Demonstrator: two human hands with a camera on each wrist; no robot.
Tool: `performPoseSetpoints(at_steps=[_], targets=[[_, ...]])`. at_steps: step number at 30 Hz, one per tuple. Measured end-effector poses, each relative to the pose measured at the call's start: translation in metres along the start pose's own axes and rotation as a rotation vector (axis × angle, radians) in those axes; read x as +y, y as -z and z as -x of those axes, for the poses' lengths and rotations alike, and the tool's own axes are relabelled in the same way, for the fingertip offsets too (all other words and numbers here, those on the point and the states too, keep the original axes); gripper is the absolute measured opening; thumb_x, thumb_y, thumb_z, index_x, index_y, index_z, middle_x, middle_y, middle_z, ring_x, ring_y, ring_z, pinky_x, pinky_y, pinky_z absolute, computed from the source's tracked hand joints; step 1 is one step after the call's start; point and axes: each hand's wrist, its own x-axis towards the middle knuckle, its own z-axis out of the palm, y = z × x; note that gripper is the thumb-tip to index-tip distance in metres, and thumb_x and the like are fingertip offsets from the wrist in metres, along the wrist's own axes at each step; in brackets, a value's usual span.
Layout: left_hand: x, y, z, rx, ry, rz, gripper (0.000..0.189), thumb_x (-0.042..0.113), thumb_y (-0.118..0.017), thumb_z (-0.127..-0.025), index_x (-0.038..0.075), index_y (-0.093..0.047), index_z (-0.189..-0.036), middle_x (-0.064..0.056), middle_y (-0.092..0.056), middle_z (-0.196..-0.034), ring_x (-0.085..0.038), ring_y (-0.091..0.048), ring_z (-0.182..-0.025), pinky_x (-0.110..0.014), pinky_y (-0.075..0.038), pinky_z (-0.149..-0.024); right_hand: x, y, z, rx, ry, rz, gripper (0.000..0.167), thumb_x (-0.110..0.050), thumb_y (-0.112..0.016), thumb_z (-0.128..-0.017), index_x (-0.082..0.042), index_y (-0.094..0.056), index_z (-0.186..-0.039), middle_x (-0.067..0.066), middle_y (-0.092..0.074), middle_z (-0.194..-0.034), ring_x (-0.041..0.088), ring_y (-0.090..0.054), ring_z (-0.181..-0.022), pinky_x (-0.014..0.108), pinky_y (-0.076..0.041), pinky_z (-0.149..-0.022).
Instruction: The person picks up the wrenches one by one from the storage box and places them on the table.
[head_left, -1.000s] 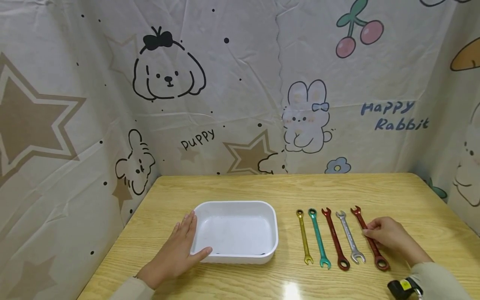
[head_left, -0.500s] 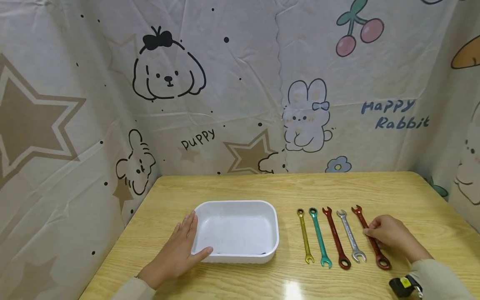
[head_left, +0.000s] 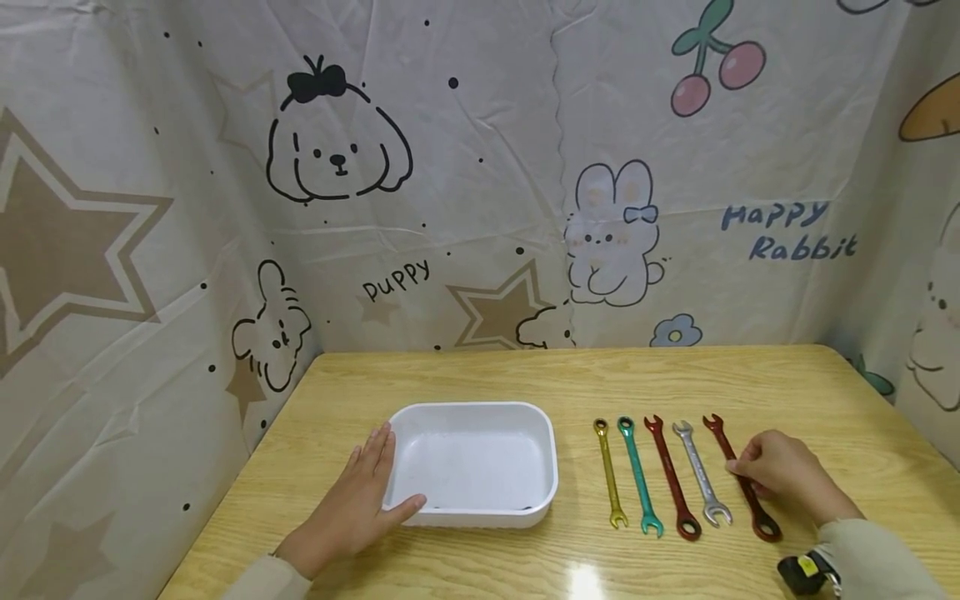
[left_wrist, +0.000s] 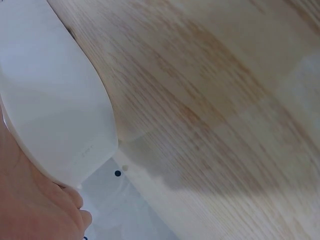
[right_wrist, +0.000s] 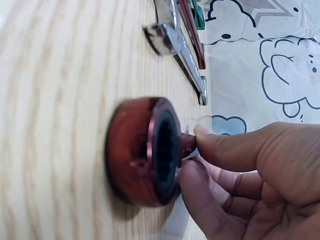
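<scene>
On the right, my right hand (head_left: 787,473) pinches the shaft of the rightmost red wrench (head_left: 742,479) between thumb and fingers. That wrench's dark ratchet ring (right_wrist: 165,155) looms close in the right wrist view, its shaft partly hidden by the fingers. To its left lie a silver wrench (head_left: 700,472), another red wrench (head_left: 670,475), a teal wrench (head_left: 639,475) and a gold wrench (head_left: 609,472), side by side. My left hand (head_left: 352,504) rests with extended fingers along the left side of a white plastic tub (head_left: 480,518); the left wrist view shows the tub's outer wall (left_wrist: 60,100) beside that hand.
All of it stands on a wooden table (head_left: 450,375). A black and yellow object (head_left: 806,573) sits at the right sleeve near the front edge. Behind and to the left hangs a printed cloth (head_left: 480,167).
Both hands keep almost the same place, and the tub and wrenches have not visibly moved. Only the head view shifts very slightly.
</scene>
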Motion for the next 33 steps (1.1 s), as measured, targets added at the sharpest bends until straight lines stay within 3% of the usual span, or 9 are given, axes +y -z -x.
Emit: performPoseSetpoints(at_steps=[26, 33], targets=[[-0.004, -0.006, 0.002, 0.025, 0.007, -0.017, 0.1, 0.065, -0.048, -0.089, -0.008, -0.016, -0.149, -0.02, -0.008, -0.159, -0.034, -0.01, -0.146, -0.053, -0.015, -0.116, 0.001, -0.004, 0.006, 0.027, 0.019, -0.016, 0.027, -0.023, -0.07, -0.088, -0.003, -0.063, -0.071, 0.0, -0.054, -0.06, 0.012, -0.051, -0.052, 0.025, -0.041, -0.048], [-0.003, -0.006, 0.0, 0.031, 0.0, -0.001, 0.101, 0.067, -0.046, -0.089, -0.008, -0.015, -0.149, -0.019, -0.007, -0.159, -0.034, -0.009, -0.146, -0.053, -0.014, -0.116, -0.001, 0.001, 0.01, 0.037, 0.053, 0.041, 0.03, -0.026, -0.067, -0.089, -0.004, -0.062, -0.069, 0.0, -0.053, -0.056, 0.013, -0.049, -0.05, 0.028, -0.038, -0.049]])
